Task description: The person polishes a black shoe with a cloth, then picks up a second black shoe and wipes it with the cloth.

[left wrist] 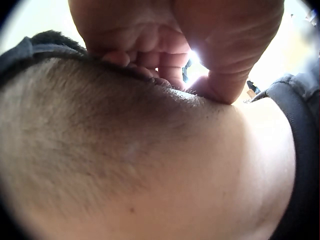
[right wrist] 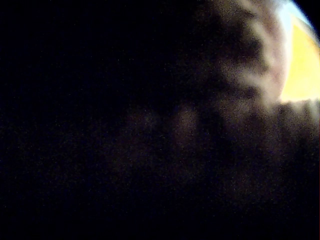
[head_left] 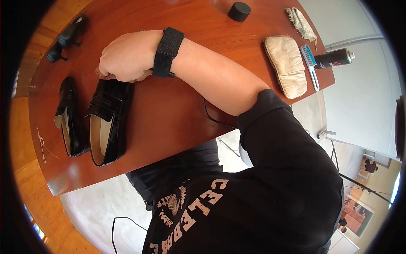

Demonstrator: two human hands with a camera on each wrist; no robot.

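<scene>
In the head view, my right hand (head_left: 129, 57) is curled round a small brownish cloth (head_left: 104, 75), only its edge showing, at the toe of a black loafer (head_left: 111, 99). The matching loafer (head_left: 67, 99) stands to its left. The right wrist view is too dark to make out the contact. My left hand (left wrist: 175, 45) appears in the left wrist view alone, its bent fingers and thumb touching bare skin (left wrist: 150, 150), with dark fabric on either side. Which part of the body that is, I cannot tell.
Black heeled shoes (head_left: 67, 38) lie at the far left, a thin string (head_left: 42, 146) at the near left. A round black container (head_left: 239, 11) is at the back. To the right are a pale pad (head_left: 286, 67), a cloth (head_left: 302, 24), a brush (head_left: 311, 67) and a spray can (head_left: 334, 58).
</scene>
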